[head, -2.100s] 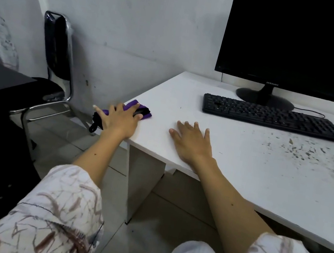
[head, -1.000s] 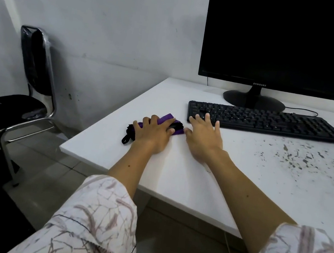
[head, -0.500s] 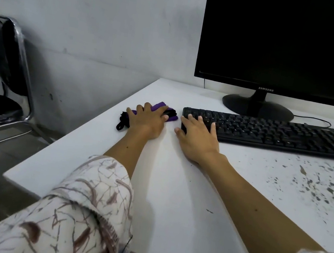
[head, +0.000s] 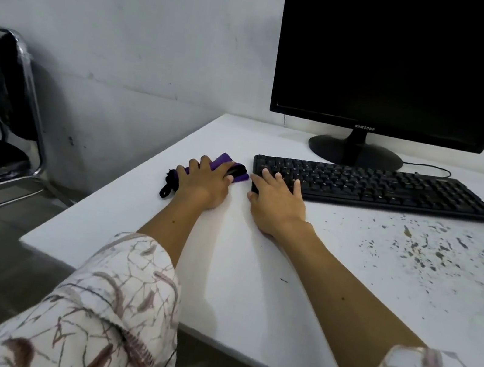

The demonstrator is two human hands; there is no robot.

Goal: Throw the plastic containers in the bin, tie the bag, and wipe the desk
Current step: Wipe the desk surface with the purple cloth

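On the white desk (head: 247, 296), seen from the head camera, my left hand (head: 203, 185) presses flat on a purple and black cloth (head: 227, 165), fingers spread over it, just beside the keyboard (head: 394, 186). My right hand (head: 278, 205) lies flat and holds nothing, fingertips touching the keyboard's near corner. No containers, bin or bag show, so I judge wiping is the step in hand; dark specks (head: 434, 250) on the right are uncleaned. Open room lies toward me and rightward; the desk's left edge is near the cloth, and the monitor (head: 414, 64) blocks the back.
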